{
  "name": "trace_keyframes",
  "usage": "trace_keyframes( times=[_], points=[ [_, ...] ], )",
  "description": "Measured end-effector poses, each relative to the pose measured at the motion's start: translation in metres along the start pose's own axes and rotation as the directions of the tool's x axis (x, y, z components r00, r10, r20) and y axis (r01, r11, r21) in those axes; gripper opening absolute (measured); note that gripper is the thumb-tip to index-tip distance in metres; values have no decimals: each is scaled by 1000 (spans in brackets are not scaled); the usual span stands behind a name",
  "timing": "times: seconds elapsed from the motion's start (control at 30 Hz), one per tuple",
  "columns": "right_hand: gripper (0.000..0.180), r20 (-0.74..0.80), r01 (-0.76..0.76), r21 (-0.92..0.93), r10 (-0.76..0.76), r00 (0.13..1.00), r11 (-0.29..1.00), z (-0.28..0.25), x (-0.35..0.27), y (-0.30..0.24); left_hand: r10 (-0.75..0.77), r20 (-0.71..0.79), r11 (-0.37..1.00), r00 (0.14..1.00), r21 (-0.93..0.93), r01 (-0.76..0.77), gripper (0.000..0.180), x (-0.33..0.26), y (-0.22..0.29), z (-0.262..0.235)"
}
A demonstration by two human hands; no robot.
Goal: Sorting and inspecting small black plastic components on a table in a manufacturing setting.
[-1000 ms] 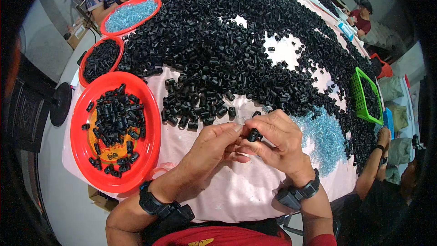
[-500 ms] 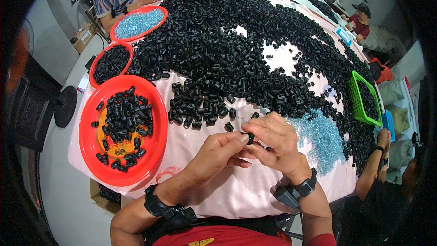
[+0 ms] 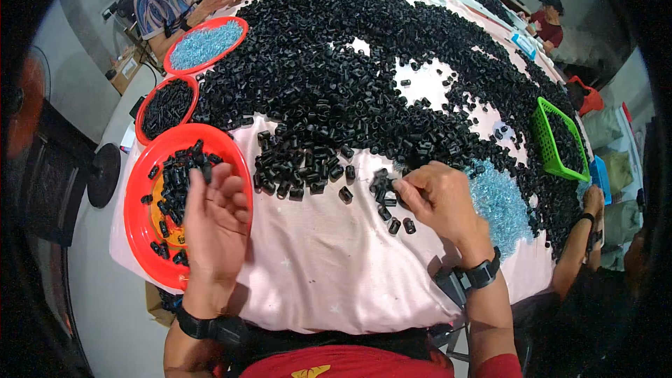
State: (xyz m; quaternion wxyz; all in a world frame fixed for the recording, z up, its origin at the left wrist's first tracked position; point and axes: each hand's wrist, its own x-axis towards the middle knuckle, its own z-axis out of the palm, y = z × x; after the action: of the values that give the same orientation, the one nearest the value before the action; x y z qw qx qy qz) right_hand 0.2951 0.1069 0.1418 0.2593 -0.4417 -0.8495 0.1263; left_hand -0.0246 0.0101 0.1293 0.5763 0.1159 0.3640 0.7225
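Note:
My left hand (image 3: pixel 220 220) is over the right side of a large red plate (image 3: pixel 140 238), palm turned up and fingers apart. A dark piece shows by its thumb and fingertips, seemingly loose; the blur hides whether they touch. Short black plastic tubular parts (image 3: pixel 175 182) lie heaped on the plate. At the front edge of the big pile of the same parts (image 3: pixel 329 98), my right hand (image 3: pixel 448 199) has its fingers bent and pinched together on a small black plastic part (image 3: pixel 383 185), smeared by motion. Several loose parts (image 3: pixel 394 226) lie just below those fingertips.
Clear bluish small pieces (image 3: pixel 500 203) are heaped right of my right hand. Red plates of black pins (image 3: pixel 168 108) and bluish pieces (image 3: pixel 206 45) stand far left. A green basket (image 3: pixel 560 140) sits at the right. Co-workers sit around the pink-covered table (image 3: pixel 315 259).
My hands were together on a black part over the cloth; now they are apart. The left has moved left over the red plate and opened. The right is at the pile's edge among loose parts.

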Motion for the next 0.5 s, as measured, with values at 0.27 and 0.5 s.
trace_keyframes(
  times=[0.27, 0.5],
  points=[
    [16, 13, -3, 130, 2, 1000, 992, 1, 2, 5, -96, 49, 991, 994, 97, 91, 47, -4, -5, 8],
    [13, -32, 20, 41, -19, 999, 999, 1, 3, 12, -284, 261, 712, 923, 701, 21, 27, -4, -47, 63]
  ],
)
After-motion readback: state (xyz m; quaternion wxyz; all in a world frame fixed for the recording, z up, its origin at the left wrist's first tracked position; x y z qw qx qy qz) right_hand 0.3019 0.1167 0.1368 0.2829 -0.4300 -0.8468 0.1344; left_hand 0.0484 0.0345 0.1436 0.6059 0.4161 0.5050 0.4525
